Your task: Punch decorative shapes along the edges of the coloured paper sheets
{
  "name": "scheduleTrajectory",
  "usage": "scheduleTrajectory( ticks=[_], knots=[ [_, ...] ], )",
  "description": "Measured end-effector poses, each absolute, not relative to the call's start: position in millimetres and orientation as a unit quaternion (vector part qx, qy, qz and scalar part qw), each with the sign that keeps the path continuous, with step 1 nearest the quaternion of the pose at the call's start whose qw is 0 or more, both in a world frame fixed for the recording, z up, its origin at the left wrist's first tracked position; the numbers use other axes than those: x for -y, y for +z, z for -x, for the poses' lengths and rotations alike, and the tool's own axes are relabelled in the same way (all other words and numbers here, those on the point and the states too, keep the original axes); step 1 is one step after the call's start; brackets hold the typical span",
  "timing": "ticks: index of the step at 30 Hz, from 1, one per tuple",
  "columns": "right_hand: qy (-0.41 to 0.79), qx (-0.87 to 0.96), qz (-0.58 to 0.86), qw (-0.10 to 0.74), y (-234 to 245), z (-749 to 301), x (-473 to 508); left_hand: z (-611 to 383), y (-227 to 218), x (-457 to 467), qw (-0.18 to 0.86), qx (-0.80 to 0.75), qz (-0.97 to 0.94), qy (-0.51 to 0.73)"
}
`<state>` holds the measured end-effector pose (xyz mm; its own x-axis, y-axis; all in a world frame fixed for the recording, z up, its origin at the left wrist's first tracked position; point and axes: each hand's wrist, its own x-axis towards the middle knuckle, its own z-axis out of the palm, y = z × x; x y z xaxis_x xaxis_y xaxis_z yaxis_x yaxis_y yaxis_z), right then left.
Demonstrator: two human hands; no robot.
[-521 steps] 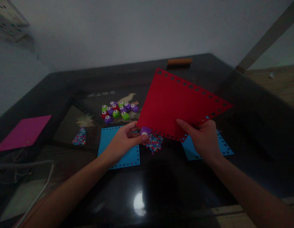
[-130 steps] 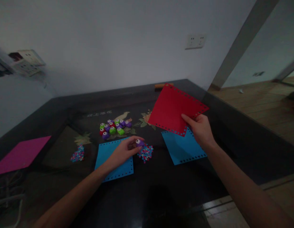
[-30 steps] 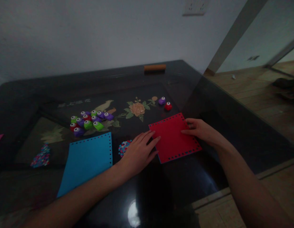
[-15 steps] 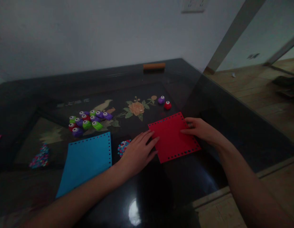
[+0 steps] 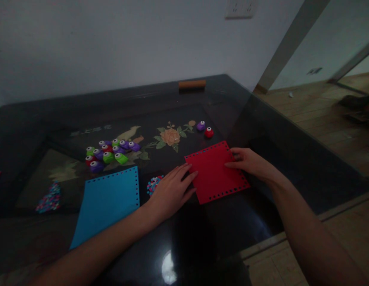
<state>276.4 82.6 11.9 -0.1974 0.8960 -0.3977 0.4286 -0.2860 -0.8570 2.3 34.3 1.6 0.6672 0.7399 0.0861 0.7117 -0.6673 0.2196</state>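
A red square sheet (image 5: pixel 215 172) with small holes punched along its edges lies flat on the dark table. My left hand (image 5: pixel 174 186) rests palm down, fingers stretched and spread, with its fingertips on the sheet's left edge. At the opposite edge, my right hand (image 5: pixel 246 162) has its thumb on top of the sheet and its fingers by the upper right corner, holding that edge. A heap of small coloured beads or confetti (image 5: pixel 153 184) is partly hidden behind my left hand. Under my left forearm lies a blue punched sheet (image 5: pixel 111 198).
Several eye-topped craft punches (image 5: pixel 108 153) in purple, green and red stand grouped at the left. A purple punch (image 5: pixel 201 126) and a red one (image 5: pixel 209 132) sit beyond the red sheet. Another confetti pile (image 5: pixel 50 198) lies far left; a brown cylinder (image 5: pixel 192 84) is near the wall.
The whole view has shifted slightly. Both hands and the red sheet keep the same positions relative to each other.
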Motion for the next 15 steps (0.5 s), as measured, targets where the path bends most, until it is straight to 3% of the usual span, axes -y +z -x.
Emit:
scheduleTrajectory(
  ticks=[15],
  knots=[
    [0.531,0.571,0.583,0.228,12.8,-274.7,-80.7,-2.3,0.3,-34.5,0.064,-0.394,-0.914,0.076]
  ],
)
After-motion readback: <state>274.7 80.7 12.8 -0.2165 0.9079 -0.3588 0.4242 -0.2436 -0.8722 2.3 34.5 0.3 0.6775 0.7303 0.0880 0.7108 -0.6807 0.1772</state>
